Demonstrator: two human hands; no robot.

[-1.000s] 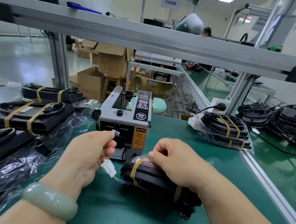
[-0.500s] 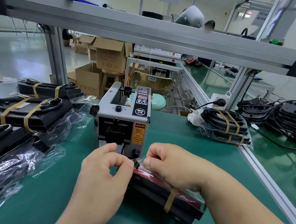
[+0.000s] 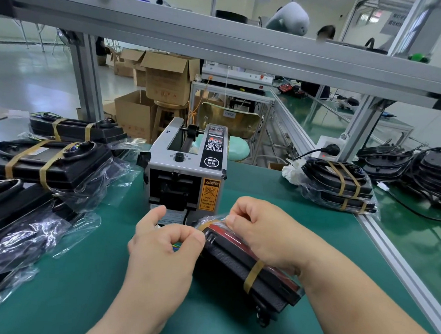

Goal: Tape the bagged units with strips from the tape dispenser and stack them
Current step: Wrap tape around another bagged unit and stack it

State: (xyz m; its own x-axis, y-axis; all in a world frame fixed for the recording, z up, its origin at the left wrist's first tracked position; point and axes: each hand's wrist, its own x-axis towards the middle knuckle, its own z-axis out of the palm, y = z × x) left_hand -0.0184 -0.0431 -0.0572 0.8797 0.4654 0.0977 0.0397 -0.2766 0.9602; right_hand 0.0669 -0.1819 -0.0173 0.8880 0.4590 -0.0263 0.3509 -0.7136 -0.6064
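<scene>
Right now the bagged unit (image 3: pixel 247 266) lies at lower centre-right of the frame on the green bench mat (image 3: pixel 77 287), just in front of the tape dispenser (image 3: pixel 185 175). I'd judge it's kept that close so a strip from the outlet is a short reach.

The right hand (image 3: pixel 261 234) sits on the unit's far end. Its fingers are curled and the tips pinch the clear film by the tan tape strip (image 3: pixel 207 224) there, prob. pressing the bag flat so the strip bonds w/o wrinkles.

The left hand (image 3: pixel 162 248) comes at the same end from the left, fingers curled in, thumb meeting index against the unit's corner (coloured wires show in the gap, so it may be tucking the lead in; can't tell exactly what's pinched).

A second tan strip (image 3: pixel 252 276) wraps the near end, so both ends look bound. By that, this unit seems abt ready to stack.

Taped units (image 3: pixel 46 161) are piled at mid-left and another taped pile (image 3: pixel 337 184) sits at mid-right; either could take it. More bagged units (image 3: pixel 17 221), no tape visible on them, lie at lower left, handy for the next pickup.
</scene>
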